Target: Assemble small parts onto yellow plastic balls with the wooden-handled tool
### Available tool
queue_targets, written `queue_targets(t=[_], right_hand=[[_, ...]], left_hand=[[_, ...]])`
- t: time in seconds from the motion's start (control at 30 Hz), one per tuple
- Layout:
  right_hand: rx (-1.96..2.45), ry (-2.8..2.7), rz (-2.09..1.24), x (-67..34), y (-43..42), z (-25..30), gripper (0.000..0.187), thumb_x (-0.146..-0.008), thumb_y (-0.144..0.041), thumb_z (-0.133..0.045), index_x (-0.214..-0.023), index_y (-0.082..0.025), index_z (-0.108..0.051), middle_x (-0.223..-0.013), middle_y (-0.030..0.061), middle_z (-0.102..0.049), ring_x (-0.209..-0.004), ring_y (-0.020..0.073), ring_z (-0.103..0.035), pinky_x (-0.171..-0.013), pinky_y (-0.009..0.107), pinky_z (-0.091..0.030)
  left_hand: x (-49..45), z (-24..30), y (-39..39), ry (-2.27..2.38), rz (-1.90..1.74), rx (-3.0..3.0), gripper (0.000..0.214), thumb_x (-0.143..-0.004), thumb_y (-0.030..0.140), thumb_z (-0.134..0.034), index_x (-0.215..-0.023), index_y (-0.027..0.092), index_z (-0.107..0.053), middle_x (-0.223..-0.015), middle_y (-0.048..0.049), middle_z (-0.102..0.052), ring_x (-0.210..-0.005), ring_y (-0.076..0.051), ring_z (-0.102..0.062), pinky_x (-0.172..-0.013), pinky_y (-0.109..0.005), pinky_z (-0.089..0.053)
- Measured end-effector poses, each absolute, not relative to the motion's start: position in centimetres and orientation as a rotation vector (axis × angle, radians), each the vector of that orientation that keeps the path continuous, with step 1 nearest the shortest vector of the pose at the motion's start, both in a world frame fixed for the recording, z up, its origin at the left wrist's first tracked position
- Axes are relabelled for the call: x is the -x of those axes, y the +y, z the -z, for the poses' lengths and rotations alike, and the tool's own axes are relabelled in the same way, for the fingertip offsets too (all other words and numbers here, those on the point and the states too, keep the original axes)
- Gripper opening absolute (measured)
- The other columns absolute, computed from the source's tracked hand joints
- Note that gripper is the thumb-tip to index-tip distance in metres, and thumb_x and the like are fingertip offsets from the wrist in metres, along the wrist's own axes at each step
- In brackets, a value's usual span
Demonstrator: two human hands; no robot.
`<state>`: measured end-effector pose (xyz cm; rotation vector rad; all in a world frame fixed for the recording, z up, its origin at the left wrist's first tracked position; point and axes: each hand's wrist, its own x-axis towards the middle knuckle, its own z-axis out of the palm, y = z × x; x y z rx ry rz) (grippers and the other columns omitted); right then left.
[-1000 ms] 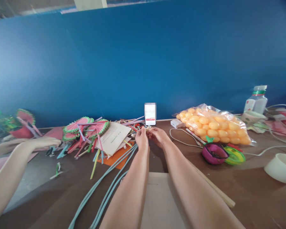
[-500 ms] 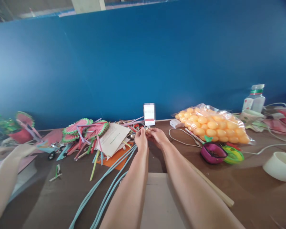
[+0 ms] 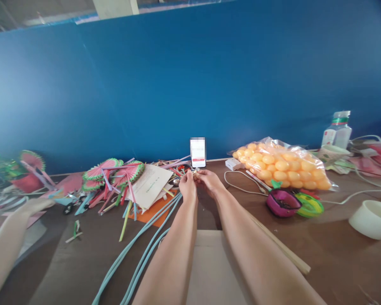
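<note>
My left hand (image 3: 188,185) and my right hand (image 3: 208,181) meet far out over the brown table (image 3: 320,258), fingertips pinched together on a small pale object (image 3: 196,172) that is too small to name. Both hands are closed around it. Just behind them a phone (image 3: 198,151) stands upright against the blue wall. Left of my hands lies a heap of coloured sticks and pink-green paper fans (image 3: 114,171) with a sheet of paper (image 3: 152,184).
A bag of orange balls (image 3: 281,165) lies at the right, with a magenta cup (image 3: 283,203), a green-yellow ring (image 3: 310,205), a white bowl (image 3: 373,219) and a bottle (image 3: 336,131). Light blue tubes (image 3: 139,250) run toward me. Another person's arm (image 3: 6,241) reaches in at far left.
My hands stay pinched on the small object. The other person's arm at the left has pulled back and lower toward the table edge.
</note>
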<state>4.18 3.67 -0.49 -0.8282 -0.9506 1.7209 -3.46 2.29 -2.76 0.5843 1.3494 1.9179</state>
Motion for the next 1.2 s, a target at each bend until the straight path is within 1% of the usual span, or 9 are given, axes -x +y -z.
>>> queue_targets(t=[0.3,0.47,0.6,0.7,0.8,0.87,1.03,1.2], right_hand=[[0.858,-1.015,-1.65,-4.01,3.74,0.81,0.03,-0.059,-0.028,-0.079,-0.075,-0.019,-0.054,-0.058,-0.003,-0.06,-0.054,0.0104,-0.052,-0.058,0.026,-0.047],[0.907,-0.998,-1.622,-3.85,3.74,0.61,0.029,-0.059,-0.022,-0.077,-0.076,-0.02,-0.053,-0.057,-0.0041,-0.06,-0.053,0.0103,-0.052,-0.057,0.025,-0.046],[0.893,-0.996,-1.612,-3.8,3.48,0.36,0.028,-0.061,-0.021,-0.076,-0.077,-0.02,-0.053,-0.058,-0.0048,-0.059,-0.052,0.0095,-0.051,-0.056,0.024,-0.046],[0.833,-0.978,-1.662,-3.94,3.22,0.15,0.025,-0.063,-0.024,-0.077,-0.074,-0.019,-0.054,-0.058,-0.0042,-0.058,-0.054,0.0097,-0.052,-0.057,0.024,-0.048],[0.792,-0.909,-1.745,-4.15,3.14,-0.02,0.023,-0.068,-0.027,-0.076,-0.072,-0.018,-0.055,-0.059,-0.0025,-0.059,-0.055,0.0093,-0.053,-0.061,0.025,-0.051],[0.831,-0.87,-1.754,-4.27,3.22,-0.04,0.024,-0.072,-0.031,-0.075,-0.072,-0.017,-0.055,-0.058,-0.0021,-0.058,-0.053,0.0092,-0.052,-0.059,0.026,-0.051],[0.977,-0.917,-1.672,-4.42,3.4,0.17,0.032,-0.071,-0.042,-0.077,-0.072,-0.017,-0.057,-0.052,-0.006,-0.05,-0.046,0.0068,-0.044,-0.048,0.022,-0.044],[0.979,-1.065,-1.672,-4.36,3.39,0.42,0.037,-0.067,-0.048,-0.078,-0.076,-0.016,-0.063,-0.054,-0.0038,-0.055,-0.045,0.0064,-0.045,-0.044,0.019,-0.038]], left_hand=[[3.29,2.21,1.93,1.454,-1.866,-0.584,0.035,-0.078,0.048,-0.06,-0.071,0.014,-0.067,-0.067,-0.0063,-0.064,-0.064,-0.017,-0.06,-0.06,-0.028,-0.047],[3.31,2.42,2.03,1.431,-1.866,-0.608,0.036,-0.077,0.05,-0.061,-0.072,0.015,-0.066,-0.065,-0.0044,-0.063,-0.062,-0.016,-0.059,-0.061,-0.028,-0.047],[3.56,2.77,2.27,1.442,-1.883,-0.614,0.04,-0.077,0.054,-0.06,-0.074,0.015,-0.067,-0.067,-0.0048,-0.064,-0.065,-0.017,-0.06,-0.062,-0.027,-0.046],[3.71,2.79,2.26,1.447,-1.897,-0.604,0.042,-0.076,0.056,-0.061,-0.075,0.014,-0.067,-0.069,-0.0058,-0.065,-0.068,-0.018,-0.061,-0.063,-0.028,-0.046],[3.66,2.49,2.01,1.441,-1.891,-0.587,0.043,-0.077,0.056,-0.06,-0.076,0.014,-0.068,-0.07,-0.0065,-0.065,-0.066,-0.018,-0.061,-0.063,-0.028,-0.047],[3.57,2.23,1.8,1.444,-1.872,-0.584,0.044,-0.077,0.056,-0.059,-0.077,0.013,-0.068,-0.07,-0.0068,-0.065,-0.065,-0.018,-0.061,-0.063,-0.029,-0.048],[3.62,2.16,1.67,1.453,-1.821,-0.637,0.049,-0.076,0.062,-0.058,-0.076,0.014,-0.068,-0.065,-0.0064,-0.063,-0.064,-0.019,-0.062,-0.063,-0.031,-0.049],[3.85,2.91,2.06,1.534,-1.818,-0.674,0.05,-0.073,0.064,-0.061,-0.076,0.015,-0.07,-0.063,-0.0059,-0.063,-0.065,-0.021,-0.062,-0.063,-0.032,-0.049]])
